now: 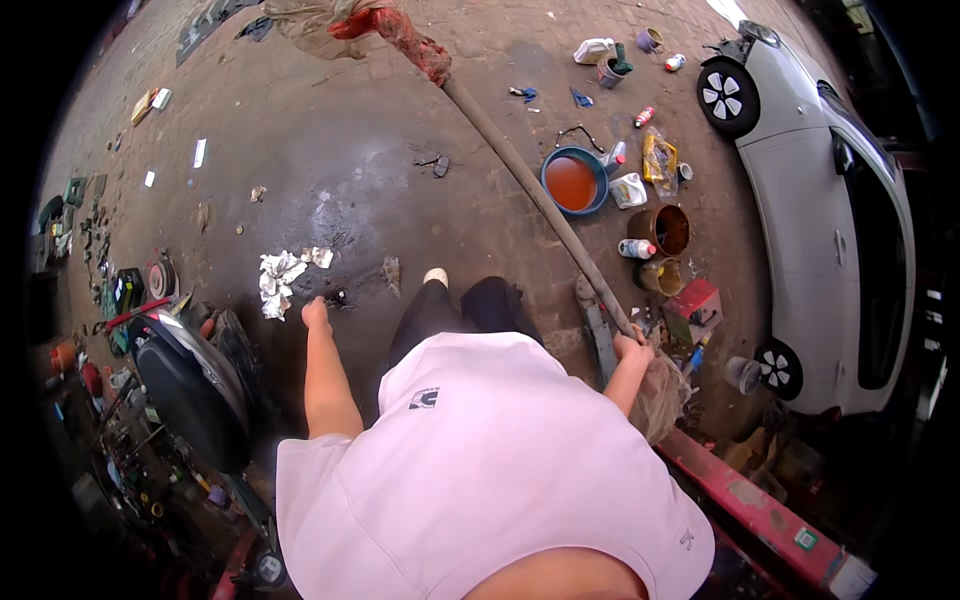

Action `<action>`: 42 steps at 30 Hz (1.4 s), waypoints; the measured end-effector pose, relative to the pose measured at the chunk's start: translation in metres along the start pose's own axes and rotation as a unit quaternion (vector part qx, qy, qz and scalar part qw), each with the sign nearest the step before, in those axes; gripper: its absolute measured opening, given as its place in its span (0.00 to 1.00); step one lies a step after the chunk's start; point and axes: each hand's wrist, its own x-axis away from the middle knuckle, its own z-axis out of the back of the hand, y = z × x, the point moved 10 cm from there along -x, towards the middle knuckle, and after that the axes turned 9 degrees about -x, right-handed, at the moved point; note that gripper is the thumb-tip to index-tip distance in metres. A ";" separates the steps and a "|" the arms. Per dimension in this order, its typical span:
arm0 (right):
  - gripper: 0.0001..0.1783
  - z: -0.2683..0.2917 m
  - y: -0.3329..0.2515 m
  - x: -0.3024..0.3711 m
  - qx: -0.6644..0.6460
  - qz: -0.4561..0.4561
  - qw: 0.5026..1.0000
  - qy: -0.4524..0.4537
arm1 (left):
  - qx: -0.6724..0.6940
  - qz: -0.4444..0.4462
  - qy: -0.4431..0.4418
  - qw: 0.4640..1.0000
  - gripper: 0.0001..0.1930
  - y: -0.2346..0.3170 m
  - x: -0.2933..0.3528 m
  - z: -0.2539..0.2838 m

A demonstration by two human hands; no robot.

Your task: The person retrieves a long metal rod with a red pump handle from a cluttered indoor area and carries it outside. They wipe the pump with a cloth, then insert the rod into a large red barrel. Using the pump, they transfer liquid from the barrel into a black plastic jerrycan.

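Note:
My right hand is closed around a long wooden pole, which slants away to the far left. Red cloth is wrapped around the pole's far end, with sheer beige material bunched beside it. A translucent, net-like bag hangs just below my right hand; whether it is tied to the pole I cannot tell. My left hand hangs low, apart from the pole, and its fingers are turned out of sight. Nearest to it, crumpled white paper or rags lie on the wet, dark-stained ground.
A blue basin of reddish-brown liquid, a rusty bucket and several bottles stand to the right. Beyond them is a silver car. At my left are a scooter and scattered tools. A red beam runs along the near right.

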 end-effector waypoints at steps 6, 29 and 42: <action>0.27 -0.122 0.150 0.012 0.008 -0.056 0.997 -0.058 | -0.123 -0.200 -0.103 0.966 0.18 0.342 -0.049 -0.216; 0.22 -0.668 0.677 -0.031 0.005 -0.065 0.998 -0.018 | -0.087 0.268 -0.103 0.954 0.08 0.579 -0.238 -0.478; 0.25 -0.966 0.853 -0.081 -0.086 -0.003 0.996 -0.036 | -0.329 -0.450 -0.207 0.804 0.17 1.400 -0.170 -1.117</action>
